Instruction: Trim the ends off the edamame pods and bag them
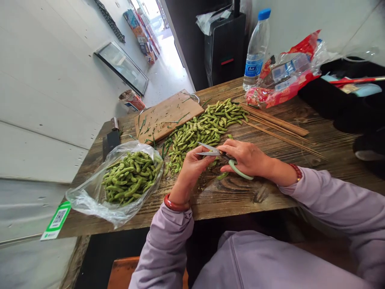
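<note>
Near the green pods (207, 127), the right hand (249, 157) holds scissors (216, 152).

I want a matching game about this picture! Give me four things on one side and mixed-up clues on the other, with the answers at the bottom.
Things
1. Scissors
2. Plastic bag
3. Bottle cap
4. Skewers

Clues
A. Blue, on top of something see-through
B. Long, thin and brown, lying on the wooden table
C. Held in the right hand, blades apart
D. See-through, with a heap of green pods inside

Right pairs
1-C, 2-D, 3-A, 4-B
</note>
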Demonstrator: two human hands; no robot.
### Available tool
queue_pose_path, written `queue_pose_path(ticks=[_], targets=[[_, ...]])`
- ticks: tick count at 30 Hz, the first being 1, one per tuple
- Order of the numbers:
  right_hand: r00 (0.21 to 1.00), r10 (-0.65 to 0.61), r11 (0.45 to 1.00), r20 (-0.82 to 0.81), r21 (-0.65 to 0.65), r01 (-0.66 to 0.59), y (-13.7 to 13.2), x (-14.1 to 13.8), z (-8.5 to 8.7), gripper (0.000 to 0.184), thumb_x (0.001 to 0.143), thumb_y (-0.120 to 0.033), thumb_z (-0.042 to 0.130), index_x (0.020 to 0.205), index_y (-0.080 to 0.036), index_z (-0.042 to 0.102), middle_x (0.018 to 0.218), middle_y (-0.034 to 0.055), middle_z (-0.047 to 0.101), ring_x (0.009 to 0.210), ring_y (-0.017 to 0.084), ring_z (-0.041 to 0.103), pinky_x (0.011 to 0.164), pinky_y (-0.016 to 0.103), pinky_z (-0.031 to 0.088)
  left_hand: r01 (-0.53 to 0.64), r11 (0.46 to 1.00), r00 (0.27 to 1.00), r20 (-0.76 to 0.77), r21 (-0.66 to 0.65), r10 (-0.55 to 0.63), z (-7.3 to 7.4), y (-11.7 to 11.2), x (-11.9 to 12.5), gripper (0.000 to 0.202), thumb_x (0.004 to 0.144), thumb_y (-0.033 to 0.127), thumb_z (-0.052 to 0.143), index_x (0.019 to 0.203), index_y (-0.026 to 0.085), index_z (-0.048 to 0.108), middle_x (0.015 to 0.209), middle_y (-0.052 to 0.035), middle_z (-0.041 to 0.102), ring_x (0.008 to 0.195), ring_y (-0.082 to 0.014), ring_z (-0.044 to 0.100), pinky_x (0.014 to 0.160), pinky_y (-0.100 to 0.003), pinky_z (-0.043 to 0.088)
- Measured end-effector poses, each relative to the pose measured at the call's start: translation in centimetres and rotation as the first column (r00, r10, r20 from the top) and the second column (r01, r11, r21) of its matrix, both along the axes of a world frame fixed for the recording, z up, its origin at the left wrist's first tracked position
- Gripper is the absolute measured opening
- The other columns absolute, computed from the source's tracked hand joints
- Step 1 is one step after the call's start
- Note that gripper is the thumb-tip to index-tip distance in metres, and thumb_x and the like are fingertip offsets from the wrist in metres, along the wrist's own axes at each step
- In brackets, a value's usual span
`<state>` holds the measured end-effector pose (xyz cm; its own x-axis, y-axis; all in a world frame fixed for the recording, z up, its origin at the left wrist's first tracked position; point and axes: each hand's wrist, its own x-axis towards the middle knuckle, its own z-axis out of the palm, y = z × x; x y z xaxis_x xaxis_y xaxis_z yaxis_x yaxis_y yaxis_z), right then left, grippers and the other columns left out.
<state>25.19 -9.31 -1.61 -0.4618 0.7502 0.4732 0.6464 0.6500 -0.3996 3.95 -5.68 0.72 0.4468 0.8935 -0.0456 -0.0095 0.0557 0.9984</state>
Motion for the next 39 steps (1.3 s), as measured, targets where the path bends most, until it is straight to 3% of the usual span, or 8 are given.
queue_pose_path(ticks=[6,16,23,25,29,33,39], targets=[[0.999,0.007,0.999,0.032,0.035,-0.008,0.0,-0.1,0.0,0.05,0.085,-0.04,0.076,0.122,-0.011,0.059,0.104,0.0139,0.065,0.091,0.028,0.064,0.078,0.04,0.054,0.023,0.999,1.0,-0.009,-0.043,-0.023,-0.3,-0.1,0.3,0.023,0.072,0.033,0.085,0.084,0.015,0.076,0.061,0.0034,0.057,0.05,-0.0052,0.039,0.046,-0.019,0.029],[0.993,-0.039,0.999,0.115,0.028,0.036,-0.3,0.0,0.4,0.039,0.089,-0.038,0.071,0.119,-0.014,0.061,0.101,0.0115,0.066,0.088,0.025,0.065,0.072,0.034,0.05,-0.009,1.0,0.997,-0.077,-0.004,0.009,0.1,-0.1,0.1,0.025,0.069,0.033,0.086,0.085,0.016,0.078,0.071,-0.0004,0.066,0.055,-0.0073,0.046,0.048,-0.021,0.034],[0.983,-0.089,0.994,0.16,-0.041,0.097,-0.4,0.2,0.7,0.036,0.091,-0.036,0.069,0.12,-0.016,0.063,0.102,0.0099,0.068,0.084,0.023,0.067,0.068,0.031,0.047,-0.095,0.992,0.993,-0.061,0.088,0.1,-0.3,0.4,-0.2,0.021,0.069,0.031,0.086,0.08,0.016,0.077,0.08,-0.003,0.07,0.074,-0.0122,0.059,0.068,-0.023,0.046],[0.984,-0.125,0.99,0.13,-0.049,0.132,-0.3,0.3,0.7,0.039,0.092,-0.039,0.068,0.124,-0.016,0.062,0.105,0.0102,0.068,0.085,0.023,0.067,0.07,0.032,0.049,-0.152,0.987,0.987,-0.037,0.056,0.154,-0.1,0.6,-0.4,0.021,0.07,0.031,0.086,0.076,0.015,0.074,0.071,0.0002,0.063,0.065,-0.0081,0.052,0.06,-0.02,0.041],[0.984,-0.175,0.984,0.022,-0.031,0.176,-0.1,0.6,0.6,0.046,0.09,-0.042,0.07,0.127,-0.016,0.06,0.11,0.0117,0.067,0.085,0.023,0.067,0.074,0.034,0.053,-0.167,0.976,0.981,0.078,-0.141,0.179,0.5,0.8,-0.7,0.028,0.068,0.034,0.087,0.08,0.016,0.07,0.062,0.0048,0.053,0.05,-0.0039,0.041,0.044,-0.017,0.025],[0.99,-0.136,0.991,-0.04,-0.012,0.135,0.0,0.5,0.4,0.052,0.088,-0.043,0.072,0.129,-0.015,0.058,0.114,0.0138,0.066,0.086,0.024,0.067,0.077,0.037,0.056,-0.126,0.964,0.971,0.171,-0.233,0.168,1.0,0.8,-0.7,0.033,0.065,0.032,0.089,0.083,0.016,0.067,0.067,0.0021,0.061,0.049,-0.0037,0.045,0.044,-0.016,0.027],[0.991,-0.111,0.994,-0.07,-0.033,0.108,0.1,0.5,0.1,0.056,0.087,-0.05,0.07,0.131,-0.018,0.058,0.113,0.0131,0.064,0.089,0.027,0.067,0.08,0.042,0.057,-0.111,0.964,0.974,0.164,-0.243,0.154,1.1,0.6,-0.4,0.033,0.065,0.031,0.088,0.082,0.016,0.065,0.068,0.0008,0.064,0.05,-0.0036,0.047,0.044,-0.015,0.03]])
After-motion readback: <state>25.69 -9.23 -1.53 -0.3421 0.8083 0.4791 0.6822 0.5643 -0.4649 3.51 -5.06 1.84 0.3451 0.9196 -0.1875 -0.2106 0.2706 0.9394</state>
